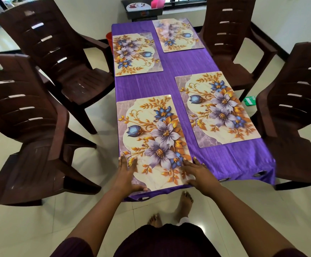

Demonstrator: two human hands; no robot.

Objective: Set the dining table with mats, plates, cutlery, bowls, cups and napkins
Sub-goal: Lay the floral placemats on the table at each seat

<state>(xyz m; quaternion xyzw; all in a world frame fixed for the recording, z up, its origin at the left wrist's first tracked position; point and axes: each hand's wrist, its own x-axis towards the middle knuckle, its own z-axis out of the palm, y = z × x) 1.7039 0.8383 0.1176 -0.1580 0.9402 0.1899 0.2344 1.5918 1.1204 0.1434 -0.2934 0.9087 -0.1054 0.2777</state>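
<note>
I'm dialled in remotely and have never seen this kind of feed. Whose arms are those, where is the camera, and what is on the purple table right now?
There is no machine here. One wide-angle camera sits on a person's head and looks forward and down, so the two bare arms coming in from the bottom are their own. The left hand and the right hand lie with straight fingers on the nearest mat, at its near corners; they press it and hold nothing. The table wears a purple cloth and carries four flowered mats: that near one, another to its right, and two farther off. No plates, cutlery, bowls, cups or napkins are on the table yet. Four dark brown chairs stand around it.
</note>
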